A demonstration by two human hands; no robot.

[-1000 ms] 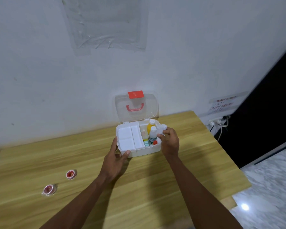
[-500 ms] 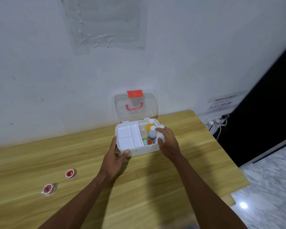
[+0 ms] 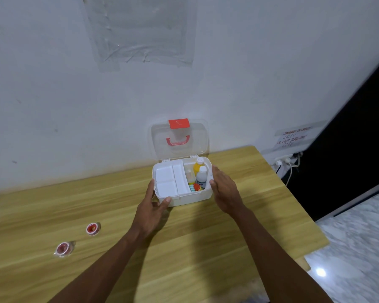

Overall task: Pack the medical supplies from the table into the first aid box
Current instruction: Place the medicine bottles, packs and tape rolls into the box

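Note:
The white first aid box [image 3: 184, 199] stands open near the wall, its clear lid [image 3: 179, 138] with a red handle upright. A white divided tray [image 3: 166, 180] fills its left half. In the right half stand a yellow bottle [image 3: 197, 166] and a white bottle [image 3: 201, 177], with a small red-capped item [image 3: 196, 186] in front of them. My left hand [image 3: 150, 212] grips the box's front-left corner. My right hand [image 3: 225, 191] is at the box's right wall, fingers apart and holding nothing. Two red-cored tape rolls [image 3: 93, 228] [image 3: 63, 249] lie on the table's left side.
The wooden table [image 3: 195, 248] stands against a white wall. Its right edge drops to a marble floor. A power strip with cables [image 3: 284, 159] hangs beyond the table's far right corner.
My right hand held a small white bottle over the box's right half, lowered it inside, and has now drawn back to the box's right wall with nothing in it. The left hand stayed.

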